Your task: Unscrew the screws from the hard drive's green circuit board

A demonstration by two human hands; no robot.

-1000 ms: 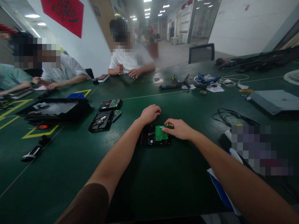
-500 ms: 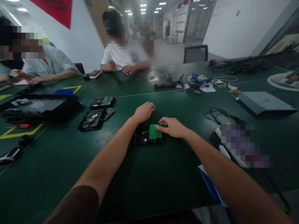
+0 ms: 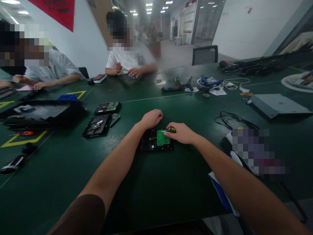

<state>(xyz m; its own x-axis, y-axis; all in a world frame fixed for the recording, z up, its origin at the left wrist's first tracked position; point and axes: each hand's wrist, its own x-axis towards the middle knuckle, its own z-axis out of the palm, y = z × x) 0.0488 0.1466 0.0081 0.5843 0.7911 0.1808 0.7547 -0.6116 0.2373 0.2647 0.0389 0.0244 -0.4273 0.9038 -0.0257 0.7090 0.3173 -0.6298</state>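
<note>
A flat, black, rectangular hard drive (image 3: 148,141) with a green printed circuit board (image 3: 162,138) on its right part is laid on the glossy dark-green counter (image 3: 156,179), between the two forearms. A yellow-and-black tool handle (image 3: 172,130) is clamped in the right hand (image 3: 183,133) above the board's far right corner, and the thumb is held over the board. The left hand (image 3: 152,118) is placed just beyond the drive's far edge, with its fingers curled; whether anything is gripped by it cannot be told, as the fingertips are hidden.

To the left, a black drive casing (image 3: 94,127) is set beside a small dark-green circuit board (image 3: 114,120), and a second black drive with a green board (image 3: 107,107) is placed behind them. Farther left, a shallow black plastic tray (image 3: 73,114) is seen. On the right, a grey metal box (image 3: 281,105) is rested flat. Across the counter, a person in a white shirt (image 3: 144,58) is seated.
</note>
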